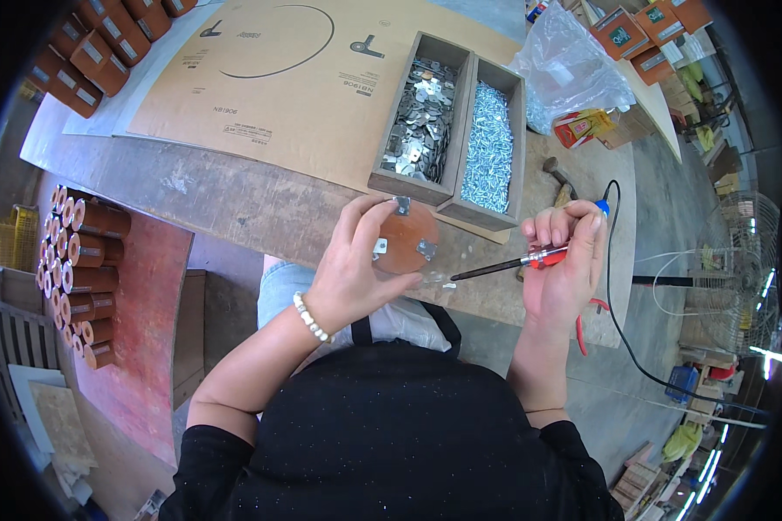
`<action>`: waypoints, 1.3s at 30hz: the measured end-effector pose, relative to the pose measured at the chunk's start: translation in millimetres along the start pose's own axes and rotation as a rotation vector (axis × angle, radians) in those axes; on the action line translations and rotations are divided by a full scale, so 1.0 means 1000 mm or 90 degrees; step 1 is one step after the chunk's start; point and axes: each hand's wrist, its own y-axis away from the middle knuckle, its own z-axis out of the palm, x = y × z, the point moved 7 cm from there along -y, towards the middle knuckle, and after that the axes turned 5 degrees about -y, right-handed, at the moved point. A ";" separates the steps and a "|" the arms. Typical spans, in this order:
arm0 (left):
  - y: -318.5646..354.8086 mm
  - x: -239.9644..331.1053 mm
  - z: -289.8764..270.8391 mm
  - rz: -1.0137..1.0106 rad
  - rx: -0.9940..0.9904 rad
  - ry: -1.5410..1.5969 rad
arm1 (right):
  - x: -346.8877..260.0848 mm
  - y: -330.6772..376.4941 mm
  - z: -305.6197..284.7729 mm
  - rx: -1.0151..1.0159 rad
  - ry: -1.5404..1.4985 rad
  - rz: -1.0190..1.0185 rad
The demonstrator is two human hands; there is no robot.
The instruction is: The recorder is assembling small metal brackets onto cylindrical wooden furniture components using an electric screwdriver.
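My left hand (349, 265) is closed around a brown cylinder (406, 239), its round end turned up. Small metal plates (426, 250) sit near the rim of that end. In my right hand (566, 260) is a screwdriver (493, 267) with a red and clear handle and a blue butt. Its dark shaft points left toward the cylinder, and the tip is a short way off it. Just beyond stands a wooden box (470, 108) with two compartments. Flat metal plates (424, 113) fill the left one, silvery screws (490, 148) the right one.
A cardboard sheet (295, 100) covers the bench's far part. Right of the box lie a hammer (559, 176) and a plastic bag (573, 74). Brown cylinders (91, 282) stand grouped at left, others (96, 56) far left. A black cable (639, 358) and a fan (747, 252) are at right.
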 end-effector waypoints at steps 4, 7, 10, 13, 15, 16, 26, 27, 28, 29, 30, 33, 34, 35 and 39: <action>-0.011 -0.006 -0.012 0.080 -0.022 0.073 | -0.011 0.001 0.010 -0.010 -0.021 -0.001; -0.019 -0.001 0.001 0.104 -0.318 0.122 | -0.023 0.006 0.026 -0.161 -0.048 -0.060; -0.016 0.005 0.009 0.122 -0.310 0.080 | -0.021 0.013 0.045 -0.235 -0.079 -0.091; -0.005 0.014 0.008 0.125 -0.203 0.000 | -0.013 0.016 0.055 -0.320 -0.069 -0.098; 0.003 0.014 0.011 0.103 -0.139 -0.028 | -0.013 0.018 0.054 -0.318 -0.073 -0.088; 0.006 0.012 0.013 0.099 -0.096 -0.037 | -0.012 0.019 0.055 -0.317 -0.079 -0.080; 0.014 0.007 0.014 0.106 0.030 -0.026 | -0.002 0.025 0.059 -0.329 -0.071 -0.064; 0.014 0.007 0.014 0.105 0.030 -0.025 | -0.002 0.025 0.059 -0.333 -0.070 -0.062; 0.014 0.007 0.014 0.103 0.030 -0.025 | -0.002 0.026 0.060 -0.340 -0.070 -0.060; 0.015 0.007 0.014 0.100 0.029 -0.025 | -0.002 0.026 0.061 -0.342 -0.071 -0.058; 0.015 0.006 0.014 0.099 0.031 -0.026 | -0.001 0.027 0.061 -0.348 -0.070 -0.049; 0.015 0.008 0.014 0.098 0.032 -0.020 | -0.003 0.029 0.063 -0.377 -0.055 -0.028; 0.015 0.008 0.014 0.098 0.037 -0.016 | -0.003 0.031 0.065 -0.402 -0.043 -0.016; 0.015 0.009 0.013 0.098 0.041 -0.011 | -0.008 0.031 0.068 -0.401 -0.042 -0.016; 0.019 0.005 0.013 0.105 0.066 0.001 | -0.010 0.034 0.082 -0.451 0.281 0.032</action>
